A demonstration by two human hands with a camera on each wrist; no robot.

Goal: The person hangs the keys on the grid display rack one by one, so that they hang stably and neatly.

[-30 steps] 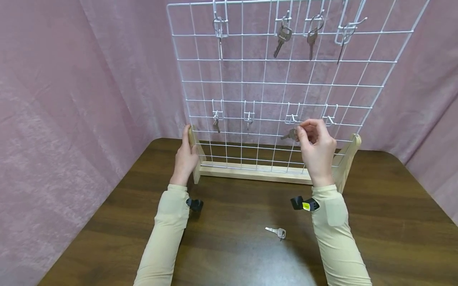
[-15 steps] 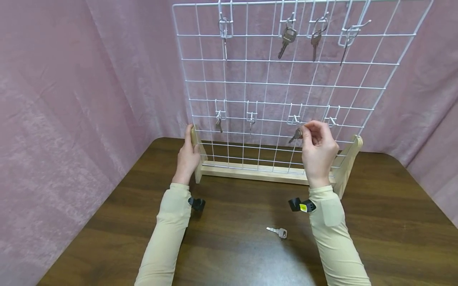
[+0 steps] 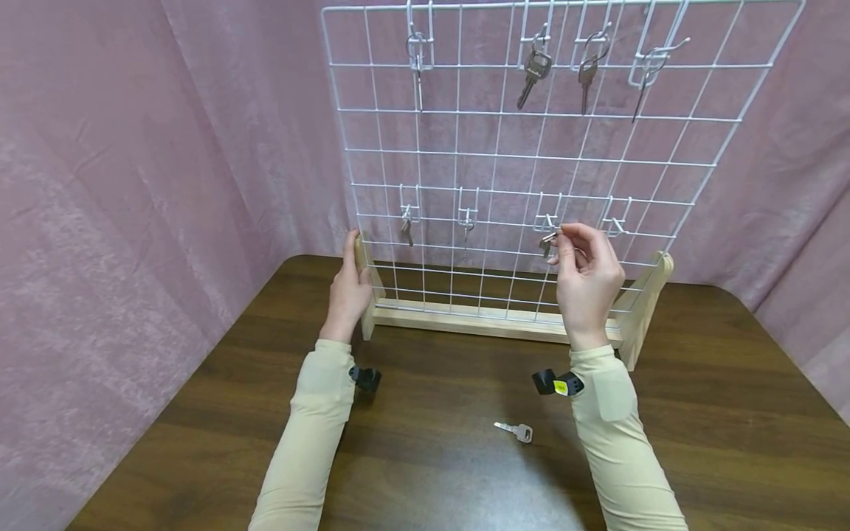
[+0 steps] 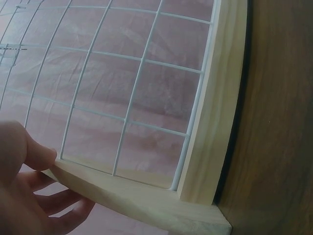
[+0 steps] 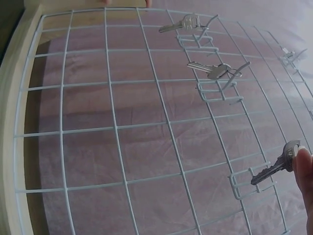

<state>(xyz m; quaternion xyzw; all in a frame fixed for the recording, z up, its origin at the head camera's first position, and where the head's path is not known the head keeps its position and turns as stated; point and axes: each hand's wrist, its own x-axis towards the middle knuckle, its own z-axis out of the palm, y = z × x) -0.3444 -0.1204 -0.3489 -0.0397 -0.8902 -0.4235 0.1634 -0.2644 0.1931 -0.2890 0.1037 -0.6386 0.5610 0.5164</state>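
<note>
My right hand (image 3: pixel 589 276) pinches a silver key (image 3: pixel 547 243) between thumb and forefinger, just below the third lower hook (image 3: pixel 547 221) of a white wire grid (image 3: pixel 493 169). In the right wrist view the key (image 5: pixel 274 166) slants in front of that hook, its head at the fingertips; whether it touches the hook I cannot tell. At the left, my left hand (image 3: pixel 347 295) grips the wooden side post of the stand (image 3: pixel 465 320). The left wrist view has the thumb on one face of that post (image 4: pixel 112 196) and fingers behind it.
A loose key (image 3: pixel 516 432) lies on the brown table (image 3: pixel 425 472) in front of the stand. Keys hang on the two left lower hooks, such as this key (image 3: pixel 407 233), and on several upper hooks, including this key (image 3: pixel 536 68). Pink cloth (image 3: pixel 199 147) hangs behind.
The key in my right hand has turned from pointing leftward to more downward and now sits closer under the third lower hook. The left hand keeps its grip on the post.
</note>
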